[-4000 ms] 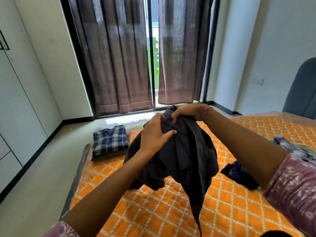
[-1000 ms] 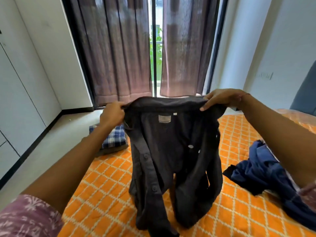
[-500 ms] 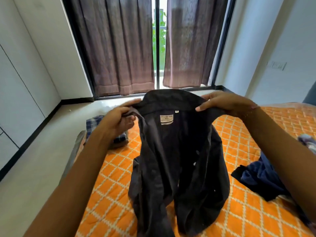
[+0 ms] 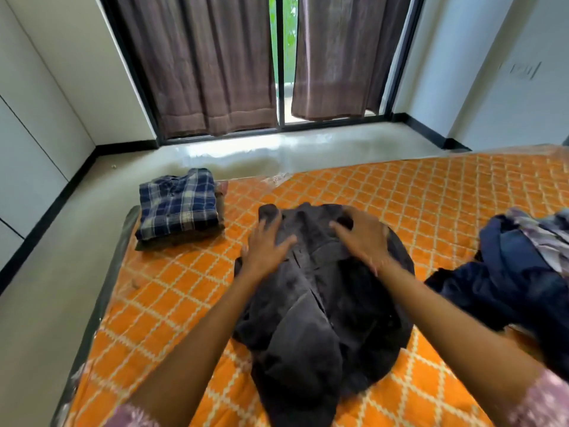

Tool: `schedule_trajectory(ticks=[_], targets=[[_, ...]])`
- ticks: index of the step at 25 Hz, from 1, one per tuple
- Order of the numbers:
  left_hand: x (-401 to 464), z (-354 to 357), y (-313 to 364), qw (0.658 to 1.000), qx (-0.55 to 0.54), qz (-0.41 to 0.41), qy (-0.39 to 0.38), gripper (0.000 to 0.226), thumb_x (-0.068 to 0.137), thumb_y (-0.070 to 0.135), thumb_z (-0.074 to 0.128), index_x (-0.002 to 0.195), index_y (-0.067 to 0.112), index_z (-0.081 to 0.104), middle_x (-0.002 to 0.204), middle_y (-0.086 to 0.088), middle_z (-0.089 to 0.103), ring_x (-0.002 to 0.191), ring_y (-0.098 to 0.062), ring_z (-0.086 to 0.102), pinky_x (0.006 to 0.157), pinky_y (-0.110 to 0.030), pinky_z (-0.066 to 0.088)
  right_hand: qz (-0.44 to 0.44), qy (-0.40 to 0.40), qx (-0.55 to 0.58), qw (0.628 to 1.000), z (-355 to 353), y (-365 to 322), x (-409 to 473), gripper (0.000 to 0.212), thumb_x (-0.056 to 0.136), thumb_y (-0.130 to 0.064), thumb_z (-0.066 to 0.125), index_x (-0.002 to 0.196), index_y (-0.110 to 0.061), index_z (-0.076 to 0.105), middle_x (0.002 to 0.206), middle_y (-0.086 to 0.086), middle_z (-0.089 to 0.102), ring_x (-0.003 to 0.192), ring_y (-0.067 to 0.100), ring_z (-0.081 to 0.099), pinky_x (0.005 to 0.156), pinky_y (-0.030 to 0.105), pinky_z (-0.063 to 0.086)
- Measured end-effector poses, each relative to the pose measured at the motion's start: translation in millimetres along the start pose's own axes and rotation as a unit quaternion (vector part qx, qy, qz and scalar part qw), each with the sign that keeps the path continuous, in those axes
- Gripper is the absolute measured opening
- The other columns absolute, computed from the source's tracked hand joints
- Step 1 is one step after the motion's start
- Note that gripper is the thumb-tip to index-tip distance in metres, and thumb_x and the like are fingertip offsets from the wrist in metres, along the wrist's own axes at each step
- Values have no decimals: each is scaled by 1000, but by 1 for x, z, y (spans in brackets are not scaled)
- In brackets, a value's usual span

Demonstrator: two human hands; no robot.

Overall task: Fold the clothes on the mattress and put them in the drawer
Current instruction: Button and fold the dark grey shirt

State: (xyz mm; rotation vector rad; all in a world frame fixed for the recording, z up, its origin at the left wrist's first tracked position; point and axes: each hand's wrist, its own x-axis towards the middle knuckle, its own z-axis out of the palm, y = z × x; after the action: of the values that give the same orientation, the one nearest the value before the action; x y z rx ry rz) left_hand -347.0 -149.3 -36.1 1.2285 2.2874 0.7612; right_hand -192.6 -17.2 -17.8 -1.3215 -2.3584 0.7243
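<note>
A dark grey shirt [image 4: 323, 303] lies rumpled on the orange quilted mattress [image 4: 431, 195], collar end away from me. My left hand [image 4: 266, 246] lies flat on its upper left part with fingers spread. My right hand [image 4: 360, 238] presses on the upper right part near the collar, fingers spread and slightly bent. A folded blue plaid shirt [image 4: 178, 204] sits on the mattress's far left corner. A heap of unfolded dark blue and patterned clothes [image 4: 517, 272] lies at the right edge.
Bare floor [image 4: 46, 303] runs along the mattress's left side and up to the curtained window [image 4: 246, 63]. White wardrobe doors [image 4: 21, 149] line the left wall. No drawer is in view.
The grey shirt, held up by its shoulders a moment ago, now lies on the mattress. Both hands have let go of the collar area and rest flat on it.
</note>
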Motion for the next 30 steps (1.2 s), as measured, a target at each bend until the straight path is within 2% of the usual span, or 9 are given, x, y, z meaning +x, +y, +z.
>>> schedule_trajectory(ticks=[2,4,7,10,18,22,24,26,30], targets=[[-29,47,-31,990,82,-63,-92,81,84,70,45,151,40,9,159,-9,-14,146,-31,-16,113,-61,-1,100,-157,-111,976,35,45,-36,85,78,-66,58,149,-39,19,160,6,1,146,36,2,106,68,12],[-45,81,-39,973,168,-69,-144,84,86,68,45,151,39,-1,155,-7,-28,143,-30,-24,111,-64,3,134,-238,-183,944,59,76,-55,94,84,-50,63,149,-41,-4,158,9,-15,144,41,2,106,66,23],[-56,96,-45,957,254,-62,-130,86,90,57,50,152,32,-3,158,-12,-15,146,-34,-6,112,-54,21,79,-197,-231,949,63,90,-62,78,92,-22,54,152,-32,5,142,20,30,122,41,43,91,48,48],[-84,92,-59,940,301,-62,-151,87,91,55,50,152,28,-6,159,-13,-8,145,-34,1,113,-49,24,58,-204,-246,946,55,90,-82,70,86,-16,55,147,-22,21,118,18,57,104,38,59,73,39,47],[-206,77,-79,919,339,-43,-196,88,91,61,43,152,25,-11,158,-17,-6,145,-35,3,111,-49,26,25,-335,-292,895,45,71,-179,69,84,-21,58,143,-10,24,124,19,56,112,38,57,84,42,48],[-254,70,-69,897,354,-61,-257,87,88,64,45,153,25,2,151,-16,16,140,-34,17,107,-52,27,40,-460,-383,800,19,34,-207,68,81,-32,71,138,-14,40,135,10,53,116,30,57,79,34,47],[-242,53,-59,910,319,-77,-252,61,92,56,46,143,25,37,136,-15,44,130,-33,39,104,-52,30,-21,-347,-405,845,11,6,-202,21,85,-30,66,99,-16,63,109,6,65,91,25,64,65,26,41],[-210,39,-47,963,228,-60,-133,31,97,37,46,110,14,61,104,-11,61,102,-30,59,80,-41,44,-63,-224,-336,913,24,-23,-186,25,90,-17,54,66,-15,50,73,3,57,60,20,49,50,23,32],[-146,41,-37,991,126,-32,26,15,95,14,45,93,7,59,95,-12,61,86,-31,58,60,-38,37,-126,-212,-167,955,95,-50,-166,12,89,-12,51,88,-7,61,94,13,63,84,32,59,58,35,41]])
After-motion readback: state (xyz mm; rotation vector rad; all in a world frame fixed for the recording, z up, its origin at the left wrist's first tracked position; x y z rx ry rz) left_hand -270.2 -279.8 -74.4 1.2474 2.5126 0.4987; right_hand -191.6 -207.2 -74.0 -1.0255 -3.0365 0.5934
